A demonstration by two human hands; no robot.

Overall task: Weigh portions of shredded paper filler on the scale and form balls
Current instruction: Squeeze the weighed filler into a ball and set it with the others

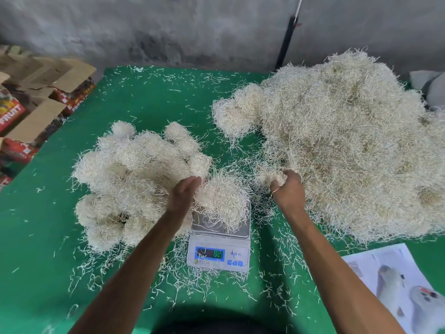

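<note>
before you, a green tabletop [149, 104] meets a grey concrete wall [168, 27]. to your left, open cardboard boxes [41, 92] with red printed sides stand stacked beside it. a dark pole [286, 42] leans against the wall. at your right, a printed sheet [395, 285] lies on the tabletop's near corner.

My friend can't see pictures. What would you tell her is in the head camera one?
A person's left hand rests flat against a clump of shredded paper on a small scale, while the right hand grabs more from a big loose pile. Finished paper balls sit at left on the green table.
</note>
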